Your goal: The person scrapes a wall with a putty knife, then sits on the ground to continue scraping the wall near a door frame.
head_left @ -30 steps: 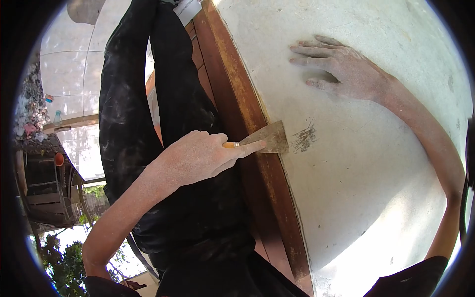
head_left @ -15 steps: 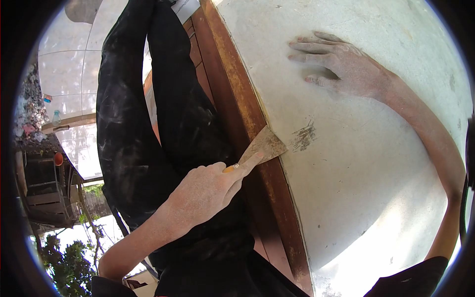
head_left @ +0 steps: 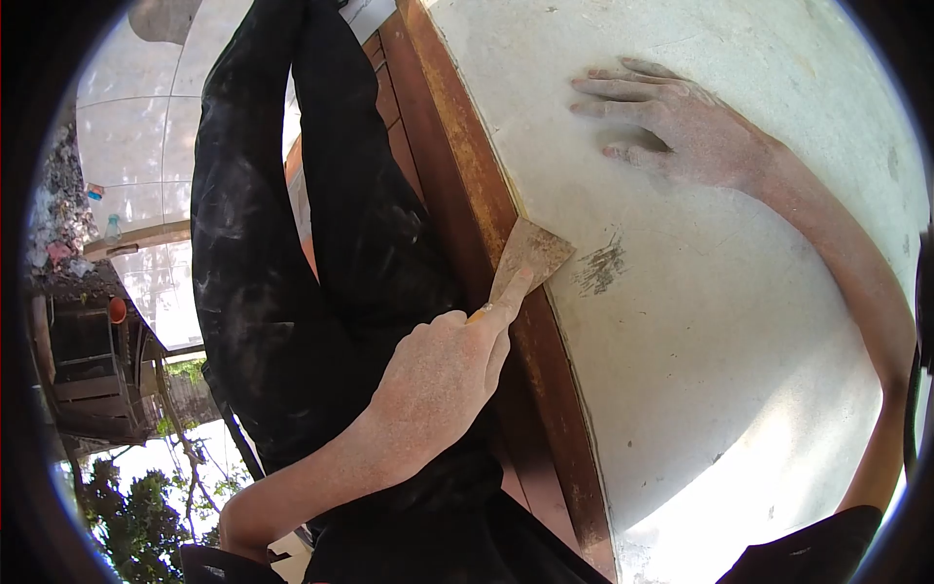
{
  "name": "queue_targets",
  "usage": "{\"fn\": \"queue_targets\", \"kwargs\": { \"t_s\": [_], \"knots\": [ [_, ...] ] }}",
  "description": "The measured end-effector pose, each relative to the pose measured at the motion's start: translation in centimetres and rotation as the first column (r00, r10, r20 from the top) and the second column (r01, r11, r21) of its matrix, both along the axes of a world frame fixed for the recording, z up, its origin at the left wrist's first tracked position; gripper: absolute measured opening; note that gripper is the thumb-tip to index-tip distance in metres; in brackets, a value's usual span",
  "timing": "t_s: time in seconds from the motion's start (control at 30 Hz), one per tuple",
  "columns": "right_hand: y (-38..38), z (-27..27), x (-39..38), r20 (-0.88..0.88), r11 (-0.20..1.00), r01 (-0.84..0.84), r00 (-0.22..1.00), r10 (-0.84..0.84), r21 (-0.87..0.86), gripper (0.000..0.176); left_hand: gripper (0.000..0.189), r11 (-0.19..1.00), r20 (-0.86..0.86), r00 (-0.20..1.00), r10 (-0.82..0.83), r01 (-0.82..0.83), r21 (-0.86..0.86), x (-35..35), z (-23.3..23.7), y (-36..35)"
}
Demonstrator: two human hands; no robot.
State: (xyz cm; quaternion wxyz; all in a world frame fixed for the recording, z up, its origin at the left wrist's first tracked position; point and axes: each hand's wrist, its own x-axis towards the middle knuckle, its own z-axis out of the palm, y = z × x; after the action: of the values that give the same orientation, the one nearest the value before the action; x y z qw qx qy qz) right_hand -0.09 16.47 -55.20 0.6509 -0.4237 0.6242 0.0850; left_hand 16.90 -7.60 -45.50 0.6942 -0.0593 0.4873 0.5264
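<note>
My left hand (head_left: 443,375) is closed around a scraper with a wide, stained metal blade (head_left: 533,251). Its index finger lies stretched along the blade, and most of the handle is hidden in my grip. The blade crosses the reddish-brown border (head_left: 547,355) onto the pale, smooth surface (head_left: 671,360). Just right of the blade's edge is a dark, streaky smudge (head_left: 602,266). Higher up, my right hand (head_left: 691,131) rests on the pale surface with its fingers spread and nothing in it. Both hands look dusty.
My legs in black trousers (head_left: 258,243) stretch alongside the border, with whitish dust on them. Pale tiles (head_left: 122,136) lie at the far left, near scattered litter (head_left: 63,229) and a plastic bottle (head_left: 112,230). Sunlight falls across the pale surface at lower right.
My left hand has shifted up and to the right, and the scraper's blade has moved up along the border with it, its edge nearer the smudge. My right hand stays nearly where it was.
</note>
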Motion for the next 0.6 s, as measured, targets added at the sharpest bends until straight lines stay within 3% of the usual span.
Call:
{"fn": "queue_targets", "kwargs": {
  "t_s": [0.07, 0.1, 0.17, 0.27, 0.4, 0.47, 0.6],
  "knots": [
    [0.0, 0.0, -0.1, -0.022, 0.998, -0.013, 1.000, 0.011, -0.061, 0.047, 0.054, 0.995, -0.219, 0.972, 0.084, -0.092, -0.025, -0.3, -0.7, 0.6],
    [-0.3, 0.2, -0.1, -0.035, 0.999, -0.014, 0.999, 0.013, -0.039, 0.047, 0.054, 0.995, -0.222, 0.971, 0.087, -0.096, -0.028, -0.6, -0.3, 0.6],
    [-0.3, 0.2, 0.0, -0.043, 1.000, -0.014, 0.999, 0.013, -0.016, 0.048, 0.054, 0.999, -0.219, 0.975, -0.048, 0.047, -0.011, -1.3, 0.8, 0.1],
    [0.0, 0.1, 0.2, -0.043, 1.000, -0.015, 0.999, 0.014, -0.027, 0.048, 0.054, 0.998, -0.159, 0.985, -0.068, 0.069, 0.002, -1.8, 1.1, -0.4],
    [-0.8, 0.2, -0.3, 0.020, 0.998, -0.017, 1.000, 0.016, 0.068, 0.050, 0.051, 0.998, -0.191, 0.980, 0.059, -0.059, 0.006, -1.7, -2.0, 0.5],
    [-0.7, 0.0, -0.3, 0.013, 0.996, -0.007, 1.000, 0.006, 0.089, 0.050, 0.049, 0.986, -0.031, 0.987, 0.159, -0.157, 0.060, -2.0, -3.3, 0.4],
    [0.1, -0.2, -0.1, -0.014, 0.999, -0.003, 1.000, 0.002, -0.034, 0.046, 0.047, 0.993, -0.071, 0.996, 0.052, -0.044, 0.107, -1.2, -1.9, -1.0]
  ]
}}
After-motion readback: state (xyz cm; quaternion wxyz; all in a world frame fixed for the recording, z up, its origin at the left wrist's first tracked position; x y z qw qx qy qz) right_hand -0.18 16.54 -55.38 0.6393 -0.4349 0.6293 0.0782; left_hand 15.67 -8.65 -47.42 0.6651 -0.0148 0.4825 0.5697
